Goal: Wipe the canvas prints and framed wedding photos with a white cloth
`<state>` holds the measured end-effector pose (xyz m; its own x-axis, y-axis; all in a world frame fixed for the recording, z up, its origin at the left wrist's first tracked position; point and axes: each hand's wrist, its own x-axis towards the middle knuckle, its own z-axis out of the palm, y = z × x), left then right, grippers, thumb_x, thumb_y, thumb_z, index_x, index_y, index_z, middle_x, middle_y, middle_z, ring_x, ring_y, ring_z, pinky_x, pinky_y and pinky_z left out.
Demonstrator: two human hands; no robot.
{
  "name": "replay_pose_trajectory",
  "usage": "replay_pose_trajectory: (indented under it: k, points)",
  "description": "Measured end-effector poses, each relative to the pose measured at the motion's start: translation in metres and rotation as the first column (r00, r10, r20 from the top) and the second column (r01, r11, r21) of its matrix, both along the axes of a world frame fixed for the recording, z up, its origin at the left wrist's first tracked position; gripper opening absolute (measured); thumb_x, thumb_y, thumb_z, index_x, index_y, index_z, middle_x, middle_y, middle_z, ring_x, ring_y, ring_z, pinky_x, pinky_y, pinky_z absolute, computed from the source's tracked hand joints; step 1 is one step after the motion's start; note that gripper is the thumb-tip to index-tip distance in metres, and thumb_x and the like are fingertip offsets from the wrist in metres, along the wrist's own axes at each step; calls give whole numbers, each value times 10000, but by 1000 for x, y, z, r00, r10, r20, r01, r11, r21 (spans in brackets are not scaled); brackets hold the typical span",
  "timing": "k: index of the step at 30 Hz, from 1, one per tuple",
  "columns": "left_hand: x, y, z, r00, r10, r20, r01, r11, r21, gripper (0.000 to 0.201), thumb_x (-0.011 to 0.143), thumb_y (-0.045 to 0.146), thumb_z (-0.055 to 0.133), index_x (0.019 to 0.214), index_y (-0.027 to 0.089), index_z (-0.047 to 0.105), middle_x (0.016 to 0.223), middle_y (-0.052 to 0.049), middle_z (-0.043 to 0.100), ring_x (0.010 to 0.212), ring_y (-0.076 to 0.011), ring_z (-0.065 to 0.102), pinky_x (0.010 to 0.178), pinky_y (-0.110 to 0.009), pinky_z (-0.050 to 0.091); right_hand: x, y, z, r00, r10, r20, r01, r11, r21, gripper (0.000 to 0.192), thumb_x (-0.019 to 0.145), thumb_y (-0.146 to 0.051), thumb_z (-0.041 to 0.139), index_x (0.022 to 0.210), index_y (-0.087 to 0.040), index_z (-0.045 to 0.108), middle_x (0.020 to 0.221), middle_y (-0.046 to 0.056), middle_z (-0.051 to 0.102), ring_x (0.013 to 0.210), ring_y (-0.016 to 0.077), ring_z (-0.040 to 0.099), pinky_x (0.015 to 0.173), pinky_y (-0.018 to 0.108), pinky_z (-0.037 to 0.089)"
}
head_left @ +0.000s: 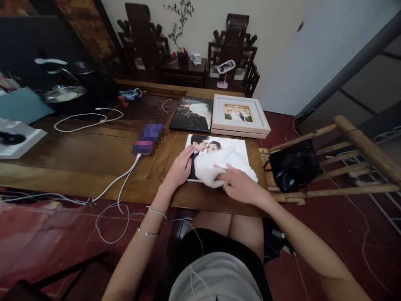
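A photo panel [239, 146] showing a couple lies flat near the table's front edge. Along its left side rests my left hand [181, 167], fingers stretched out over the edge of the picture. My right hand [239, 182] grips a fluffy white cloth [208, 164] that lies bunched on the panel and covers much of its lower part. Just behind are a dark photo panel [192, 113] with a white dress on it and a white framed picture [239, 113], side by side and close together.
A phone [148, 138] with a white charging cable [127, 173] lies left on the wooden table [103, 154]. Farther left are a lidded pot [64, 94] and a white box [21, 138]. A black bag [296, 165] sits on a bamboo chair [332, 190] at right.
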<state>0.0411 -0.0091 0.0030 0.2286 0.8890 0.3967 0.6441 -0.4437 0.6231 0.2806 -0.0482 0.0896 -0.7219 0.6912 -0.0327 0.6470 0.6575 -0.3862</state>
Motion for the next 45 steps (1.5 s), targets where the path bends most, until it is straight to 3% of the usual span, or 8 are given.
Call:
replay_pose_trajectory:
  k: [4,8,14,19,26,30,38,45]
  points:
    - [0,1,-1,1000,-17,14,17,1000,25,450,947,197,332,1356,125,504,1446,-133,483,1388,-238,388,1174,-472,296,0,47,-7,991,-137,5,136,988,68,497,741,-57,405,1145,-174,670,1246,78,657,1235,260,534,1127,514,275]
    - [2,-4,7,995,-41,92,37,998,42,461,984,266,310,1400,134,462,1466,-125,462,1393,-228,380,1179,-438,279,-25,69,-12,974,-209,91,191,966,175,516,778,-62,409,1237,-157,624,1444,113,485,1397,358,305,1072,657,249]
    - [-1,-10,14,955,-22,296,-7,995,97,561,1009,454,235,1459,152,380,1510,-130,393,1427,-245,311,1181,-447,235,-65,35,-20,985,55,166,-89,974,206,403,803,-73,447,1106,-171,695,1524,45,374,1434,388,190,1083,707,169]
    - [0,-6,7,974,15,225,-30,998,64,584,1003,484,219,1445,147,399,1511,-134,390,1431,-257,299,1182,-465,229,-40,-1,-9,971,221,94,-231,966,118,401,754,-42,438,1005,-180,720,1436,55,501,1406,329,302,1107,644,221]
    - [3,-3,4,1000,-7,-18,7,999,52,452,974,286,363,1365,96,487,1448,-175,469,1384,-260,393,1155,-480,317,22,24,-8,995,-96,-17,96,994,47,482,698,-30,400,1035,-182,709,1303,78,622,1343,231,433,1160,487,237]
    - [3,-2,1,999,-4,-44,8,997,80,431,956,244,381,1330,80,519,1427,-191,487,1373,-274,408,1148,-492,333,11,60,-14,961,-270,-66,275,958,77,499,712,-50,405,1099,-169,696,1301,84,622,1355,270,411,1137,515,238]
    - [3,-1,2,999,50,-15,-49,996,69,404,935,238,411,1300,121,540,1402,-158,523,1332,-253,466,1135,-456,360,-69,93,-17,950,-207,-232,219,976,24,510,756,-91,378,1138,-236,683,1293,17,633,1228,280,536,1120,550,208]
    - [2,-2,-4,982,170,78,-167,985,-37,514,903,291,487,1384,117,433,1467,-193,426,1393,-307,359,1146,-512,293,2,58,-30,935,-298,-191,323,940,114,459,749,-87,396,1100,-183,676,1290,89,630,1295,285,477,1137,591,150]
